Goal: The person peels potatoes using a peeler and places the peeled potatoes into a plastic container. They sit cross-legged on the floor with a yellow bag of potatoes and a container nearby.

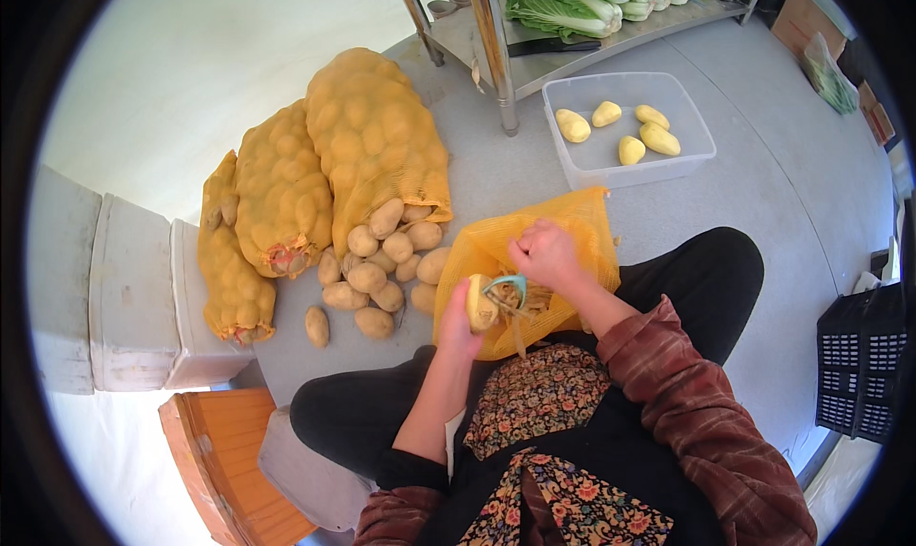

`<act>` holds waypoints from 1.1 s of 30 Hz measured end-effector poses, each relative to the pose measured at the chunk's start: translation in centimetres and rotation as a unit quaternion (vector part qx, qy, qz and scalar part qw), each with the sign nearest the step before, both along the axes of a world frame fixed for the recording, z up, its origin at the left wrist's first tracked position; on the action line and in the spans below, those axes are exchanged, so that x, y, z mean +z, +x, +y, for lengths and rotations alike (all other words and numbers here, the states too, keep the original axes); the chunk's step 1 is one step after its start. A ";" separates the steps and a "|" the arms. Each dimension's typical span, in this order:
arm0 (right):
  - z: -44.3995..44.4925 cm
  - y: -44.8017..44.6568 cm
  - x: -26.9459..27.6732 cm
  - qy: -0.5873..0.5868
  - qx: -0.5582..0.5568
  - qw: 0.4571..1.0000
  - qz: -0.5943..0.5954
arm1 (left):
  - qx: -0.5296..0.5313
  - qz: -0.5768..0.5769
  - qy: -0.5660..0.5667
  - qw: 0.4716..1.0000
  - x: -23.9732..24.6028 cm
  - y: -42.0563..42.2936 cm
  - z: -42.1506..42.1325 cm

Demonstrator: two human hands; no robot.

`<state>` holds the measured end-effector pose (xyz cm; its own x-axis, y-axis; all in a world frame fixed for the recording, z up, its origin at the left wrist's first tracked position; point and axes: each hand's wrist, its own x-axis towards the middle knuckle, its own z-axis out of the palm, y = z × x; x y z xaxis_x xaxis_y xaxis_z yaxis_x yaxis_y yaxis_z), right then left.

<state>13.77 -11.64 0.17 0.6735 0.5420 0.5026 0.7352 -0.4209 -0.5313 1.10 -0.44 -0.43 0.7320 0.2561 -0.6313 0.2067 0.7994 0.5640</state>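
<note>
A partly peeled potato (481,308) is gripped in my left hand (459,324). My right hand (547,254) is closed around a peeler (517,282) with a light blue head, which lies against the potato's upper right side. Strips of peel hang below the blade. Under both hands an orange mesh bag (472,249) lies spread open across my lap, with potato peelings (538,302) inside it. The peeler's handle is mostly hidden by my right fist.
Loose unpeeled potatoes (367,278) spill from a full mesh sack (372,123) at left. A clear plastic bin (630,174) holds several peeled potatoes. Behind it, a metal shelf (544,81) carries napa cabbages (565,13) and a knife (547,47). A black crate (855,363) stands right.
</note>
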 end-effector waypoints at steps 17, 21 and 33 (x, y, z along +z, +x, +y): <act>-1.1 3.6 -2.4 -0.087 -0.122 0.988 0.037 | -0.123 -0.053 0.016 0.991 -0.3 0.1 -1.0; -0.4 0.8 -1.5 -0.038 0.033 0.999 0.017 | -0.061 0.009 0.009 0.998 0.0 0.4 -0.7; -1.6 3.5 -2.4 -0.128 -0.133 0.964 0.194 | -0.189 -0.095 0.152 0.966 1.2 -0.5 -1.0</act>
